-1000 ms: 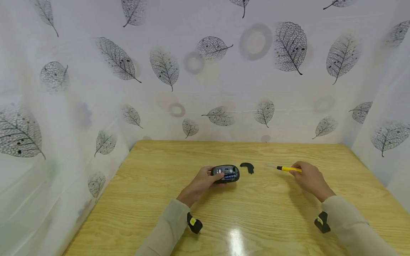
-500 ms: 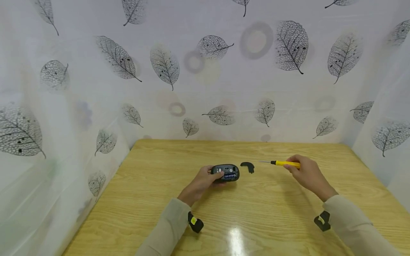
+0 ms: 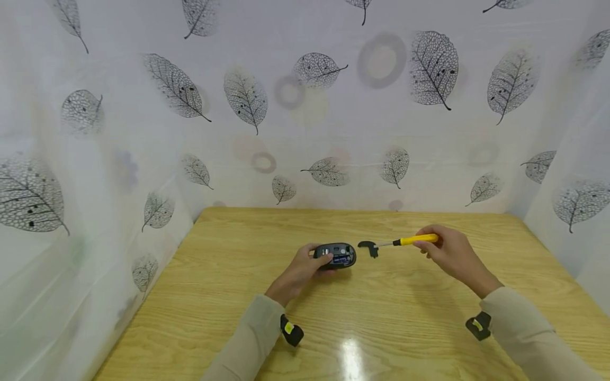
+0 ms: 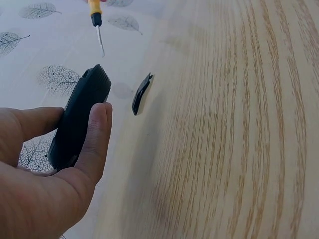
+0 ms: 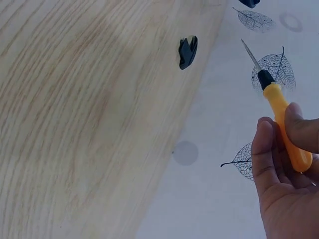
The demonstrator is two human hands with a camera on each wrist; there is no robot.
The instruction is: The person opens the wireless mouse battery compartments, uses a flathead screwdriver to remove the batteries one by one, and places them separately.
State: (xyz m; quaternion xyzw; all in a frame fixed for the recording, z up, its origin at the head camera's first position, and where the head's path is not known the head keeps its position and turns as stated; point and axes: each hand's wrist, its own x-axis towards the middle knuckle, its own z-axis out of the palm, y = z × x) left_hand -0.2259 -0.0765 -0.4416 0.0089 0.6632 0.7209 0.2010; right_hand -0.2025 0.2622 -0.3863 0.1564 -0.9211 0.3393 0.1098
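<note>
My left hand (image 3: pixel 297 270) grips a black computer mouse (image 3: pixel 339 248), underside up, its battery bay uncovered. A blue battery (image 3: pixel 341 260) shows in the bay, and my thumb lies across the mouse's underside. In the left wrist view the mouse (image 4: pixel 82 112) is seen edge-on between thumb and fingers. My right hand (image 3: pixel 452 254) holds a yellow-handled screwdriver (image 3: pixel 414 239), its metal shaft pointing left toward the mouse. On the table, right of the mouse, lies a curved black battery cover (image 3: pixel 369 247). In the right wrist view the screwdriver (image 5: pixel 280 112) sits above the table surface, clear of the cover (image 5: pixel 188 52).
The wooden table (image 3: pixel 371 323) spreads beneath both hands. A white curtain with leaf prints (image 3: pixel 316 127) surrounds its back and sides. Each wrist carries a small black camera, such as the left one (image 3: pixel 292 332).
My right hand has raised the screwdriver and moved it left, bringing its tip closer to the mouse. The left hand keeps the mouse in nearly the same place, tilting it slightly.
</note>
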